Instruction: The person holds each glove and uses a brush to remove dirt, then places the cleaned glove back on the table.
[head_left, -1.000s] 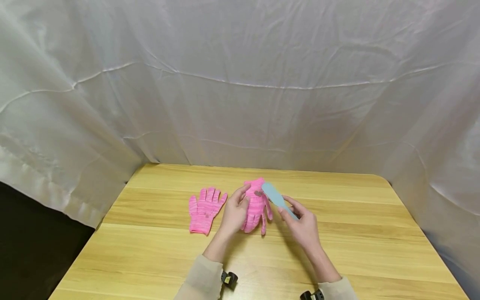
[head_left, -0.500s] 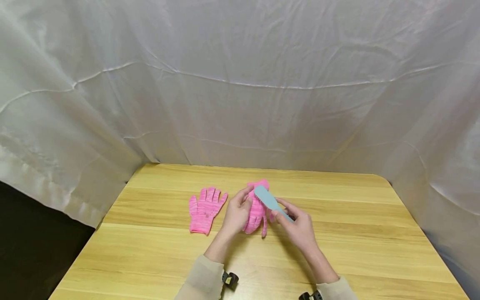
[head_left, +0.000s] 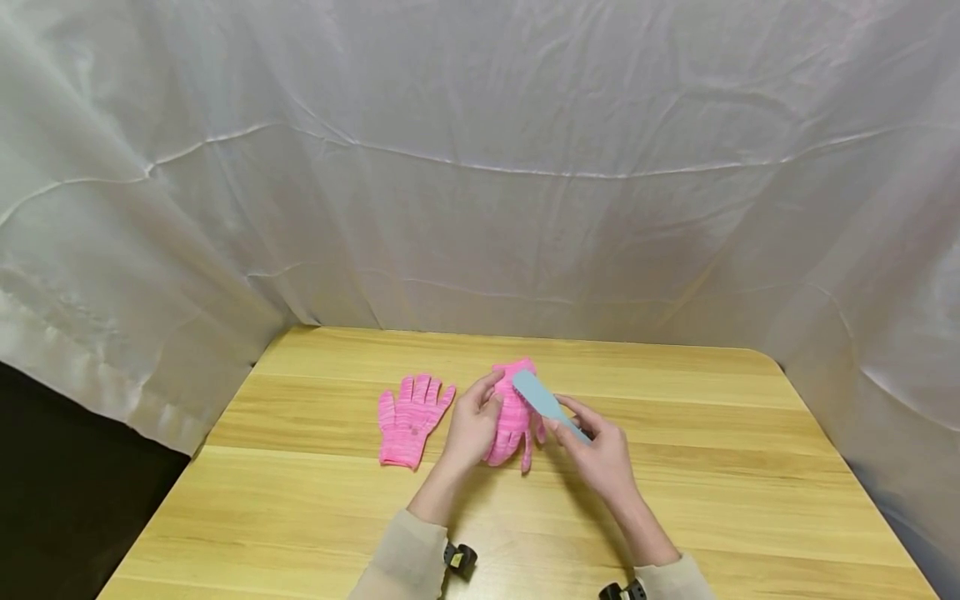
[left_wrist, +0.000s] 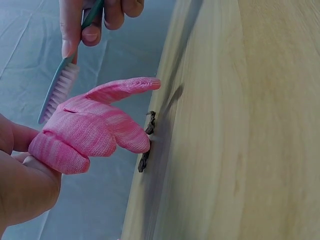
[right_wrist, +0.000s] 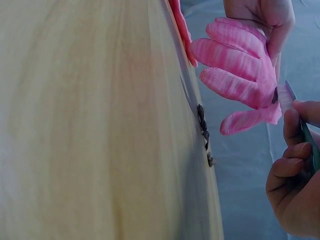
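My left hand [head_left: 471,423] grips a pink knitted glove [head_left: 513,425] by its side, holding it above the table with its fingers hanging down. A pale blue-green brush [head_left: 543,398] is in my right hand [head_left: 600,450], pinched at the handle between thumb and fingers. In the right wrist view the white bristles [right_wrist: 285,97] meet the glove at a dark spot [right_wrist: 275,95]. From the left wrist side, the bristles [left_wrist: 62,87] show just behind the glove [left_wrist: 85,125]. A second pink glove [head_left: 411,425] lies flat to the left, with a small greyish mark.
Dark crumbly bits [left_wrist: 145,145] lie on the wooden table [head_left: 720,467] below the held glove. Pale curtains [head_left: 480,208] hang along the back and sides. Black wrist cameras [head_left: 461,560] sit at both cuffs.
The brush has moved left onto the held glove and now covers the dark spot that showed a second ago. The held glove has shifted slightly; the flat one stays put.
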